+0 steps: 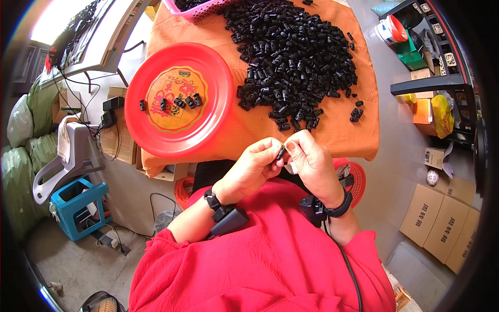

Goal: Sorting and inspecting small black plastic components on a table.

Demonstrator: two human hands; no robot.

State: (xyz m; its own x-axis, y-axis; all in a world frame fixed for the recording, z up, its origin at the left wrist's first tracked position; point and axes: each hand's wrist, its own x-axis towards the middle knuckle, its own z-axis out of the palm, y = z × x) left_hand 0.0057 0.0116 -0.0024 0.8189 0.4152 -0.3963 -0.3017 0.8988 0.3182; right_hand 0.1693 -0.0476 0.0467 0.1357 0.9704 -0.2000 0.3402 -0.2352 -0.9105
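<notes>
Just off the table's near edge, my left hand (250, 169) and my right hand (313, 169) meet with fingertips pinched together. Between them is a small black cord lock (281, 152), gripped from both sides. Something small and whitish (293, 168) shows under my right fingers; its kind is unclear. Beyond my hands, a large heap of black cord locks (296, 62) covers much of the orange-covered table (332, 140). Several single cord locks (191, 102) lie in a row on the round red tray (215, 125) at the left.
A pink basket (200, 11) of black pieces stands at the table's far edge. Red baskets (358, 182) sit below the table. On the left are a blue stool (78, 208), a grey chair (67, 156) and cables; on the right, cardboard boxes (442, 223) and a dark shelf (431, 86).
</notes>
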